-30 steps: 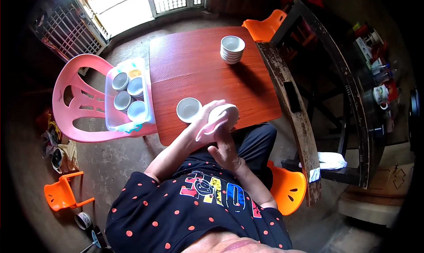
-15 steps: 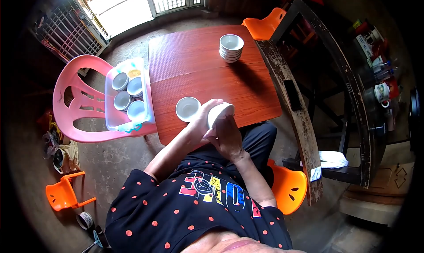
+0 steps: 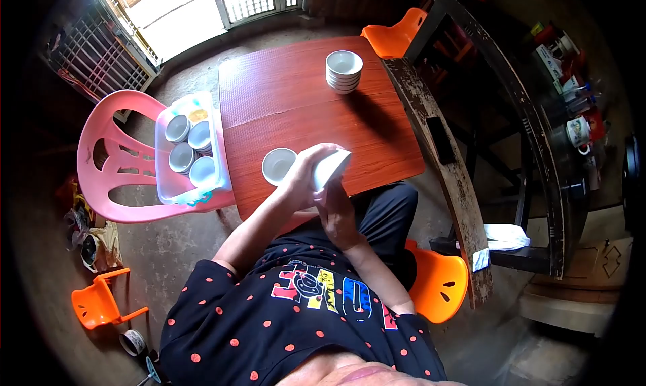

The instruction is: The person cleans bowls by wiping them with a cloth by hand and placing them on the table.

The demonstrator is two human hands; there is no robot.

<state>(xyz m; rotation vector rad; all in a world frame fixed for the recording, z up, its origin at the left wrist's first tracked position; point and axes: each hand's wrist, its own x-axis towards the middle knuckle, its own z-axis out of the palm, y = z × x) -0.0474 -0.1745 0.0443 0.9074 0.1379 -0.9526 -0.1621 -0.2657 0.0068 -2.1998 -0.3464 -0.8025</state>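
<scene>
White bowl [image 3: 328, 172] is up off the table [image 3: 282, 83], held over its near edge and tipped well onto its side, so it's mostly the outside that shows. The left hand [image 3: 299, 176] has it from the left, fingers curled round the far side in a fairly closed grip. The right hand [image 3: 338, 219] is up against it from underneath, on the near side, but those fingers are mostly tucked out of sight behind the bowl, so I honestly can't tell how far they're bent or how much they've got hold of. There's also a bit of what looks like pale cloth [image 3: 320, 197] between the hands, mostly hidden.

Just left of the left hand there's a second bowl [image 3: 277, 166] sitting upright on the table, open side up. Way over at the far right of the tabletop is a neat stack of bowls [image 3: 344, 69], well apart from the hands.

Off to the left, a clear plastic tub [image 3: 166, 189] with more bowls [image 3: 182, 157] piled inside sits on a pink chair [image 3: 93, 177] pulled right up by the table. Got an orange chair [image 3: 437, 288] at the near right too.
</scene>
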